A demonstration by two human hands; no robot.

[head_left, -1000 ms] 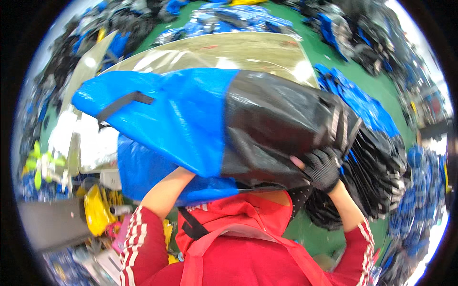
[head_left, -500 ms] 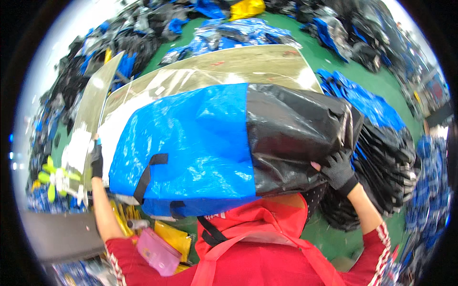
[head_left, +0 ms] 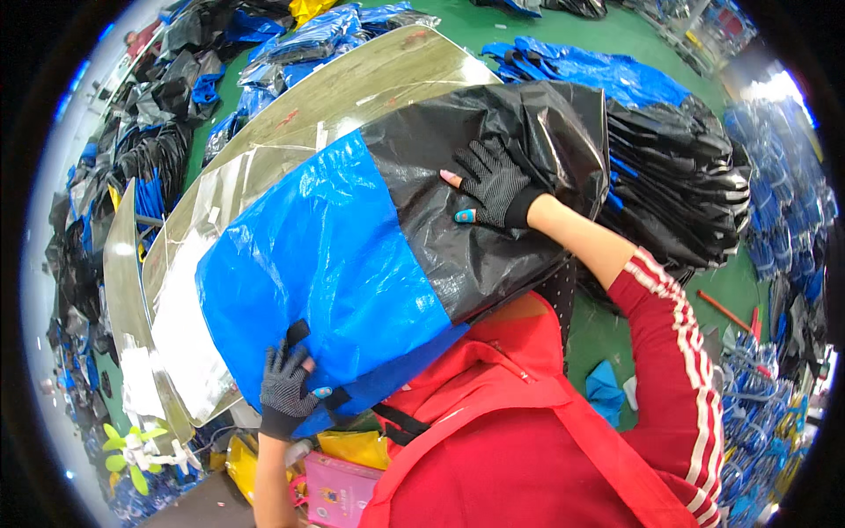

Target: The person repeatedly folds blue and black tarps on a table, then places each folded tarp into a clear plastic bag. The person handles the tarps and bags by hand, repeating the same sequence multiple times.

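A large bag of shiny plastic sheeting, half blue and half black (head_left: 321,246), lies flat over a glossy table top (head_left: 264,132) before me. My right hand (head_left: 497,185), in a dark dotted glove with bare fingertips, rests on the black half with its fingers spread. At the lower left corner of the blue half lies my left hand (head_left: 286,394), gloved the same way. Its fingers are stretched out beside a short black strap (head_left: 297,333), with the thumb apart. Both palms are hidden against the bag.
Right of the table, a stack of black and blue bags (head_left: 678,167) stands on the green floor (head_left: 458,26). Wrapped blue bundles (head_left: 308,48) lie beyond the table. A small green-bladed fan (head_left: 136,453) sits lower left; a pink box (head_left: 339,488) is near my left forearm.
My left hand has left the panel edge at the left and come onto the blue half. My right hand has moved inward from the black end. The view has turned.
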